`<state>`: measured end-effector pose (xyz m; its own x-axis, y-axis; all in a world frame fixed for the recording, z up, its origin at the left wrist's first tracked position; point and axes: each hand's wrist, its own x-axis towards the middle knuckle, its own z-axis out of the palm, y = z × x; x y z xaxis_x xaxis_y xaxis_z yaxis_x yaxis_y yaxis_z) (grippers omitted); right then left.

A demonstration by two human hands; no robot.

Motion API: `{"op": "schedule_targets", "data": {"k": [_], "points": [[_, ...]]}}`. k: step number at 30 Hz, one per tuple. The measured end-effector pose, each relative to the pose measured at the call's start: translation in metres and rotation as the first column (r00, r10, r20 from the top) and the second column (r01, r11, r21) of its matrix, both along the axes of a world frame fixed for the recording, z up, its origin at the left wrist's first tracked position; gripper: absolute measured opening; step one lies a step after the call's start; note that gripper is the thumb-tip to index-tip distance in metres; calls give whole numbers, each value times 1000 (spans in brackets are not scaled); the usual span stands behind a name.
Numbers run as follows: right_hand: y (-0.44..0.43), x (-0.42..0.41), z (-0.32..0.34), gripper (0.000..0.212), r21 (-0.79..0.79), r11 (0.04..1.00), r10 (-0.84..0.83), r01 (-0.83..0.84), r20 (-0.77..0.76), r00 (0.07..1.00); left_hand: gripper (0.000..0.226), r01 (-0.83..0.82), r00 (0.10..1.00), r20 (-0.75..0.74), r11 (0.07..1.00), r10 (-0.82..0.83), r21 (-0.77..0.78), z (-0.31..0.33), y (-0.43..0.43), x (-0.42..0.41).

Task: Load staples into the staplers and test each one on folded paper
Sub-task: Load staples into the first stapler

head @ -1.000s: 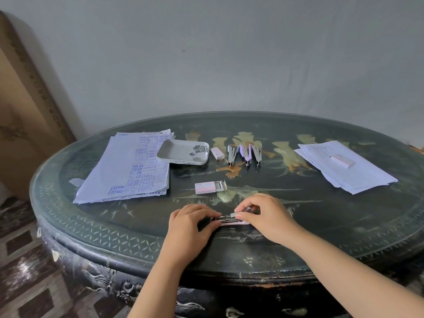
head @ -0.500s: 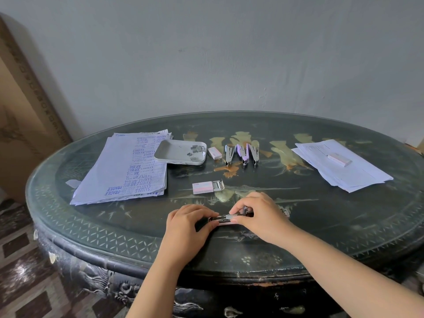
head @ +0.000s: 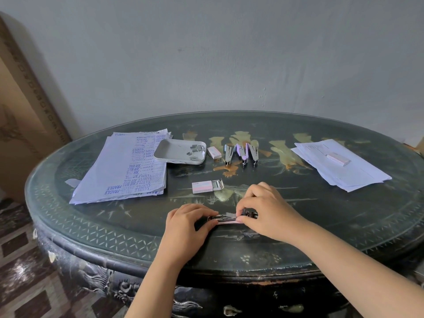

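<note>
A small pink stapler (head: 226, 218) lies opened flat near the table's front edge, its metal staple channel facing up. My left hand (head: 188, 222) pinches its left end. My right hand (head: 266, 210) grips its right end, thumb and forefinger at the channel. Just behind them lies an open pink staple box (head: 206, 186). Farther back, three more staplers (head: 242, 153) stand in a row.
A stack of printed paper (head: 124, 168) lies at the left. Next to it is a white tray (head: 169, 150) with loose staple strips, then a small staple box (head: 214, 152). At the right, more sheets (head: 339, 166) carry a pink box (head: 338, 159).
Both hands stay on the stapler. My right fingers have shifted slightly along the channel toward its right end. The view has drifted a little.
</note>
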<state>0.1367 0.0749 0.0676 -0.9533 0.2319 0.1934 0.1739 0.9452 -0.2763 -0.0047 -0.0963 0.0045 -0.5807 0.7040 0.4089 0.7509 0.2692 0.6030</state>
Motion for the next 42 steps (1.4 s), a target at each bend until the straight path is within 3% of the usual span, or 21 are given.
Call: {"op": "schedule_targets", "data": {"k": [9,22,27,32,36,42], "points": [[-2,-1,-6,6,-19,999,30,-31,-38,999,26,0,1000,9,1000,0,17,-1,0,0],[-1,-4,-14,17,-62,996,65,-66,-23,998,28,-7,1000,6,1000,7,17,2,0,2],[-2,-2,-15,32,-282,959,32,-26,17,999,29,-5,1000,12,1000,5,24,3,-1,3],[-1,9,-19,31,-313,949,-79,46,-95,992,27,-3,1000,25,1000,3,27,2,0,2],[-1,16,-24,23,-390,917,-201,81,-279,939,28,-5,1000,21,1000,4,18,3,0,2],[-3,11,-32,13,-364,931,-168,19,-381,909,21,-10,1000,19,1000,9,21,4,0,2]]}}
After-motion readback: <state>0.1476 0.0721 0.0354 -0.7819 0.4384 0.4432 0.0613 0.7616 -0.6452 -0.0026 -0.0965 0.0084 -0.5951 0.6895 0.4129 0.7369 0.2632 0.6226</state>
